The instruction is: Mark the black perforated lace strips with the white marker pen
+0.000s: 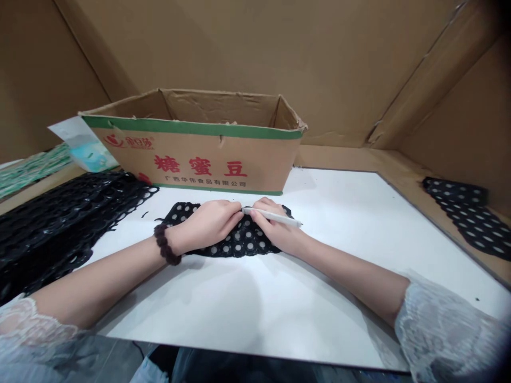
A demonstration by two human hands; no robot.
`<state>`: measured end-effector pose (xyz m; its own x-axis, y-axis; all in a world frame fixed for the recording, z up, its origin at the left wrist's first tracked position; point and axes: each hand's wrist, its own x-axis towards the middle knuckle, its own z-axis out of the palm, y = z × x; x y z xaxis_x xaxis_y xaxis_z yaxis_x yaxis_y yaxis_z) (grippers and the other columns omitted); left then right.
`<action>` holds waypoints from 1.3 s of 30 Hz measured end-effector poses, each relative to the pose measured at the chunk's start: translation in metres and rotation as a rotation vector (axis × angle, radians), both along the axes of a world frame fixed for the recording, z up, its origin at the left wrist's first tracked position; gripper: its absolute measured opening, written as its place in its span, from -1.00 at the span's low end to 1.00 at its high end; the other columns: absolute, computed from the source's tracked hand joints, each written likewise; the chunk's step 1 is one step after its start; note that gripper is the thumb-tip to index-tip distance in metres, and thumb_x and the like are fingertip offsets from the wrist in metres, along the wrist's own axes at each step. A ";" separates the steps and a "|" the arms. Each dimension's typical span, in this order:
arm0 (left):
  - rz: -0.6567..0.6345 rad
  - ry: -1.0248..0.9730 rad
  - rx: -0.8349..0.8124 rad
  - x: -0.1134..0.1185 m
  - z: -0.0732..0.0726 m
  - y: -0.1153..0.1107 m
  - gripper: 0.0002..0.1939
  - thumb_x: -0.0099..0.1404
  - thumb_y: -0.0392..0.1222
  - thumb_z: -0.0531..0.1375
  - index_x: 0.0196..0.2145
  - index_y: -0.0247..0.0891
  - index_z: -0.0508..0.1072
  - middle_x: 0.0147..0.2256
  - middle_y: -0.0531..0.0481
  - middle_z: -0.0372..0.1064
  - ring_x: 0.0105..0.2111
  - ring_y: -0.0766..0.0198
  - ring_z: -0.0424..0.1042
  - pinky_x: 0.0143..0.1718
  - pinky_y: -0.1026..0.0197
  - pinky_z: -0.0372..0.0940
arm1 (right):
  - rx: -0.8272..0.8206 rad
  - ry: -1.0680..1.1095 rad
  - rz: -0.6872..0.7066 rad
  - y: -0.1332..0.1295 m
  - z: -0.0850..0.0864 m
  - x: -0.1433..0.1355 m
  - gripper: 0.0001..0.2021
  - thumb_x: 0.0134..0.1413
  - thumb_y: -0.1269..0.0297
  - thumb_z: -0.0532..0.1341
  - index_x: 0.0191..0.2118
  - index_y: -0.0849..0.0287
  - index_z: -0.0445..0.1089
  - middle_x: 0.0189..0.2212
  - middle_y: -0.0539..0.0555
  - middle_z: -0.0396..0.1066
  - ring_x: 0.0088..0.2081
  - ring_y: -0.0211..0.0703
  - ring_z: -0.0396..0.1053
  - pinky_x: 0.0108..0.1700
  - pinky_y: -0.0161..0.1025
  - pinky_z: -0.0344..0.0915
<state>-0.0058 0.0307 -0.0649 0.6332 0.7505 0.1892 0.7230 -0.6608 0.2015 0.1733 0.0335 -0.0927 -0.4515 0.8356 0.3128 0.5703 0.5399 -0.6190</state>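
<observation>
A black piece of sheet with round holes (238, 247) lies on the white board in front of me, white showing through its holes. My left hand (209, 221) rests on its left half, fingers closed together near the top edge, seemingly pinching the black sheet. On the right half is my right hand (275, 223), closed around a slim white pen-like tool (273, 215). One end of the tool lies by my left fingertips, and a dark tip sticks out over the back of my right hand. Both hands hide parts of the sheet.
Behind my hands stands an open cardboard box (191, 159). Black perforated strips (59, 223) are heaped at the left, beside a pale packet (85, 146) and green strands (35, 167). Another black holed piece (471, 213) lies far right. Cardboard walls (339, 69) surround the white board (339, 319).
</observation>
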 end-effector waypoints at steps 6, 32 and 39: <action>-0.003 -0.081 -0.105 -0.007 0.000 0.007 -0.71 0.30 -0.13 -0.16 -0.49 -0.25 0.18 -0.52 0.04 0.21 -0.49 0.30 0.20 -0.42 0.27 0.08 | -0.136 0.180 0.024 0.003 0.004 0.005 -0.68 0.12 0.25 -0.08 -0.60 0.17 0.19 -0.48 -0.02 0.22 -0.32 -0.23 0.23 -0.18 -0.25 0.11; 0.064 -0.303 -0.674 -0.017 0.006 0.020 -0.73 0.01 0.01 0.18 -0.48 -0.28 0.35 -0.48 0.08 0.33 -0.49 0.31 0.27 -0.48 0.31 0.13 | -0.203 0.159 0.147 0.002 0.007 0.012 -0.72 -0.01 0.39 0.00 -0.67 0.19 0.29 -0.28 0.03 0.24 -0.18 -0.19 0.24 -0.03 -0.21 0.09; 0.144 -0.306 -0.691 -0.017 0.005 0.016 -0.73 0.00 0.00 0.17 -0.48 -0.29 0.37 -0.48 0.06 0.35 -0.50 0.28 0.29 -0.50 0.29 0.13 | -0.036 -0.012 0.134 0.000 0.005 0.008 -0.71 0.05 0.32 -0.01 -0.61 0.18 0.29 -0.25 0.06 0.22 -0.15 -0.15 0.18 -0.07 -0.16 0.08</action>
<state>-0.0226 0.0470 -0.0602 0.5150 0.8331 -0.2017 0.6379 -0.2153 0.7394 0.1816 0.0340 -0.0880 -0.5636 0.7781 0.2774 0.5021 0.5893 -0.6329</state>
